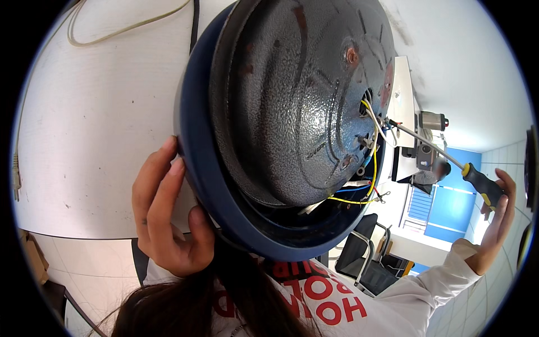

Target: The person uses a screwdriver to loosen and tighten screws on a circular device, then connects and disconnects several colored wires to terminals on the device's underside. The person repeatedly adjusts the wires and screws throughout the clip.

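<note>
A dark blue round housing (196, 146) stands tilted on edge, holding a speckled black metal body (281, 112) with rusty spots and an opening. Yellow, white and blue wires (375, 157) come out of it. My left hand (174, 213) grips the housing’s left side with curled fingertips and thumb against it. My right hand (497, 208), at the right, holds a black-and-yellow screwdriver (476, 181); its long shaft reaches the wiring beside the opening, where the tip is too small to make out exactly.
The white tabletop (95, 123) carries beige cables (115, 35). Behind the housing are a grey canister (432, 121), a dark grey device (425, 157) and a black chair (359, 253). Cardboard (35, 258) lies at the lower left, beyond the table edge.
</note>
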`<state>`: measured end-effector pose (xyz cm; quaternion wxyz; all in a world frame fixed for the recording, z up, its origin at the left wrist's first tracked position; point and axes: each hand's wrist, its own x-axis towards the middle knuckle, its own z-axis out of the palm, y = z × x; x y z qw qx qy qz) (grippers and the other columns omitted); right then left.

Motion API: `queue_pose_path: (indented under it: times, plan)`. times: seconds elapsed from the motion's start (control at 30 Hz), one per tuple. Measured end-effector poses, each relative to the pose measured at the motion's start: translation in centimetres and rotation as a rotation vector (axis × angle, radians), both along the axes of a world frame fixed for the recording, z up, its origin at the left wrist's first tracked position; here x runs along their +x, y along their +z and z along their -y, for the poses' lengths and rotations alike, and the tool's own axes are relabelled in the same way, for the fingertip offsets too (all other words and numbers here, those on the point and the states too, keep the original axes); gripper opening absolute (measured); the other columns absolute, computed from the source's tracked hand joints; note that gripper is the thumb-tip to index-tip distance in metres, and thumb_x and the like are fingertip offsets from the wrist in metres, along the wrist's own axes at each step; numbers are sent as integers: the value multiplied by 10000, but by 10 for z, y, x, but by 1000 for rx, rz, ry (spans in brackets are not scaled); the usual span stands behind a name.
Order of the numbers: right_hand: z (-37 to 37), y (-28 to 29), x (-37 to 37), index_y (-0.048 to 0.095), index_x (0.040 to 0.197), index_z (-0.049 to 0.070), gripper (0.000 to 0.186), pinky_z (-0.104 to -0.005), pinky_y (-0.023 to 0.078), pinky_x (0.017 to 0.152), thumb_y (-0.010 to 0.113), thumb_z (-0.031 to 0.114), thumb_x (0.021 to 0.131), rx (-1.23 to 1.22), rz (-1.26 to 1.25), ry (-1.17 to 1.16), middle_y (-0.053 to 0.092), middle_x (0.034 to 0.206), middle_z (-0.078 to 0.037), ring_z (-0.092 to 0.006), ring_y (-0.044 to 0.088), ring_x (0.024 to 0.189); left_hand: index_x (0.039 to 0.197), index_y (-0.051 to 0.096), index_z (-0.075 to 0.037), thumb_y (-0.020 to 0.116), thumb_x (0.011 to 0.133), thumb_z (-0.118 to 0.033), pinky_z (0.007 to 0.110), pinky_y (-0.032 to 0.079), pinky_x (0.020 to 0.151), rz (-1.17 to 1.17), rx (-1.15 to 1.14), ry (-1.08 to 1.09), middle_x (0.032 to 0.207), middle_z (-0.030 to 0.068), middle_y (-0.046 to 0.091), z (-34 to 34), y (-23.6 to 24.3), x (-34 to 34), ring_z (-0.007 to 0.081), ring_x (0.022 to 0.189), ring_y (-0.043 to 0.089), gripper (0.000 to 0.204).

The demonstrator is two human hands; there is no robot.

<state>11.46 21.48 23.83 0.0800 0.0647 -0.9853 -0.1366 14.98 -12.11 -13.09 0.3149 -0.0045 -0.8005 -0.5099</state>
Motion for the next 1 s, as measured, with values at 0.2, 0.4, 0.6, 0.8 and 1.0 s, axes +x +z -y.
queue_pose_path:
  times: [0.2,0.4,0.6,0.8,1.0]
  plan:
    - [7,-8,7,466,1353,119,552,-419,439,1034,652,276,857,43,11,189,442,1360,-145,-284,497,1202,1274,546,60,502,933,-122,464,477,1013,-12,5,7,1287,297,577,-1,1,1,418,1189,592,389]
    - [-8,-2,7,491,1325,105,481,-187,421,550,594,364,933,-28,23,-40,569,1151,-112,-110,535,716,1270,548,65,502,930,-118,465,474,1015,-9,8,1,1285,298,578,0,0,1,423,1189,590,389]
    - [17,-17,6,446,1349,131,503,-316,519,910,611,190,877,-113,106,103,495,1305,-139,-256,559,1140,1272,549,64,502,931,-124,465,475,1014,-8,-6,20,1283,293,581,-3,0,0,418,1187,594,392]
    - [-4,-19,7,476,1336,115,493,-168,446,548,659,310,921,-72,-95,131,568,1215,-122,-98,542,704,1261,558,66,509,916,-117,469,476,1013,-21,9,29,1273,292,588,-4,-1,1,416,1182,599,394]
    - [-13,-14,8,527,1299,101,463,-141,349,473,573,426,972,-1,-138,40,621,1053,-77,-21,468,586,1257,563,65,515,897,-104,470,475,1013,-17,21,27,1265,293,594,-5,-3,0,416,1175,604,400]
